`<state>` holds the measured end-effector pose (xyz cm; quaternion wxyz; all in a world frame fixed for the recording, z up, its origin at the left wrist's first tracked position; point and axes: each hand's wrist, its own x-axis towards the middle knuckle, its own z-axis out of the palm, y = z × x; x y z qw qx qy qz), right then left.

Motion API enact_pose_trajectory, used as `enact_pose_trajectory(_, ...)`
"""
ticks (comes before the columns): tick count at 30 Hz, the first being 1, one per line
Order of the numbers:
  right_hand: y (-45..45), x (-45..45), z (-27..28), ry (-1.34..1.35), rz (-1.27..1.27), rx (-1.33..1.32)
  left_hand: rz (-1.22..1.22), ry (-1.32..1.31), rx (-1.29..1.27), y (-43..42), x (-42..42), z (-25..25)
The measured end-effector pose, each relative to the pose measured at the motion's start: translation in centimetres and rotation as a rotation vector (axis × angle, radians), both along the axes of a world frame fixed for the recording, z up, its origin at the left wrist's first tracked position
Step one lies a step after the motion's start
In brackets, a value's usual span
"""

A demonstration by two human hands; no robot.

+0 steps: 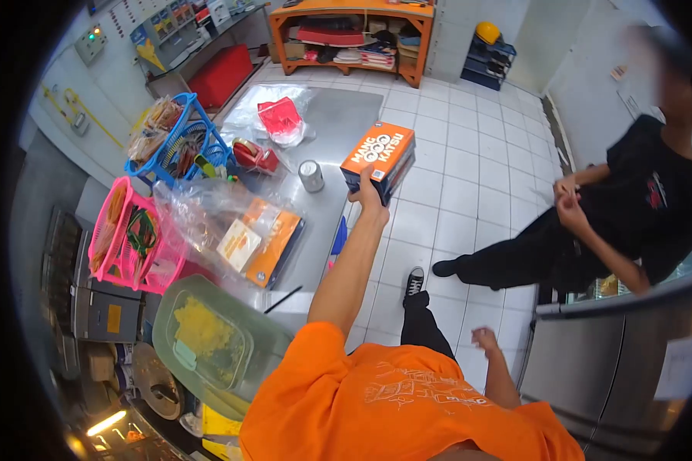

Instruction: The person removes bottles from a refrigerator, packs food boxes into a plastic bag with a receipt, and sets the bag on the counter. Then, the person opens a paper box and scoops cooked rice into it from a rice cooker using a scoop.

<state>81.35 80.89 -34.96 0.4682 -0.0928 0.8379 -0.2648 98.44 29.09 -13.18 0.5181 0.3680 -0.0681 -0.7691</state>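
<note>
My left hand (370, 192) reaches forward at the steel table's edge, gripping an orange and black box (377, 150) printed "MANG KATSU". The thumb lies on the box's near top edge; the other fingers are mostly hidden by it. My right hand (484, 339) hangs low at my side over the floor, its fingers loosely bent with nothing seen in them. Left of the held box, a silver can (311, 176) stands on the table. Another orange box (275, 238) lies flat nearer me, partly under clear plastic, with a small cream packet (239, 244) beside it.
A steel table (346, 107) carries blue baskets (178, 138), a pink basket (115, 253), a red tape dispenser (255, 156) and plastic bags. A green-lidded tub (207, 338) sits near my left elbow. A person in black (630, 200) stands right, beside a steel fridge (584, 361).
</note>
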Motion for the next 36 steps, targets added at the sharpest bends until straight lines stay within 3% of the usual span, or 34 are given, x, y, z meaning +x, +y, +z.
enact_pose_trajectory(1, 0.6, -1.1, -2.4, -0.104, -0.153, 0.061, 0.045, -0.035, 0.0, -5.5, -2.0, -3.0)
enact_pose_trajectory(3, 0.9, -3.8, -5.1, -0.305, -0.365, 0.114, 0.219, -0.266, 0.067, -8.4, -3.8, 1.0)
enact_pose_trajectory(4, 0.8, -5.8, -7.3, -0.357, -0.299, 0.109, 0.231, -0.391, 0.093, -10.6, -4.5, 1.3)
enact_pose_trajectory(5, -3.1, -6.6, -5.2, -0.327, -0.284, 0.298, 0.24, -0.517, 0.118, -13.2, -4.9, 1.6)
enact_pose_trajectory(7, -8.6, -9.5, -3.9, -0.282, -0.145, 0.275, 0.221, -0.757, 0.177, -16.3, -4.9, 1.0)
enact_pose_trajectory(10, -22.0, -16.1, -3.5, -0.103, 0.241, 0.132, 0.297, -0.863, 0.144, -21.4, -4.1, -5.7)
enact_pose_trajectory(11, -26.9, -17.5, -3.0, -0.018, 0.301, -0.005, 0.324, -0.779, 0.18, -20.7, -4.3, -3.5)
enact_pose_trajectory(12, -31.7, -19.2, -3.9, -0.014, 0.393, -0.164, 0.366, -0.964, 0.178, -19.8, -4.7, -1.8)
enact_pose_trajectory(14, -42.9, -19.8, 0.0, -0.028, 0.467, -0.35, 0.44, -1.331, 0.164, -19.2, -5.5, 1.1)
enact_pose_trajectory(17, -57.1, -19.4, 5.7, 0.06, 0.548, -0.527, 0.723, -1.208, -0.482, -22.1, -3.0, 4.4)
enact_pose_trajectory(19, -64.5, -18.8, 9.9, 0.044, 0.536, -0.678, 0.513, -1.119, -0.691, -27.5, -0.7, 8.1)
enact_pose_trajectory(21, -70.5, -17.5, 15.2, -0.041, 0.513, -0.699, 0.339, -1.574, -0.668, -35.3, 1.6, 7.3)
enact_pose_trajectory(24, -77.9, -16.6, 19.1, -0.03, 0.609, -0.744, -0.201, -2.139, -0.534, -43.3, 3.1, 4.5)
enact_pose_trajectory(27, -84.9, -15.1, 22.4, 0.012, 0.652, -0.724, -0.49, -2.455, -0.659, -47.6, 4.2, -1.4)
enact_pose_trajectory(30, -91.7, -11.2, 24.1, 0.039, 0.822, -0.829, -0.515, -2.366, -0.68, -49.1, 5.1, -2.1)
enact_pose_trajectory(33, -97.0, -4.6, 25.9, 0.04, 1.089, -0.857, -0.365, -2.373, -0.716, -47.8, 4.9, -1.1)
enact_pose_trajectory(36, -101.5, 0.8, 25.3, -0.027, 1.501, -0.644, -0.313, -2.348, -0.69, -49.2, 6.2, -3.2)
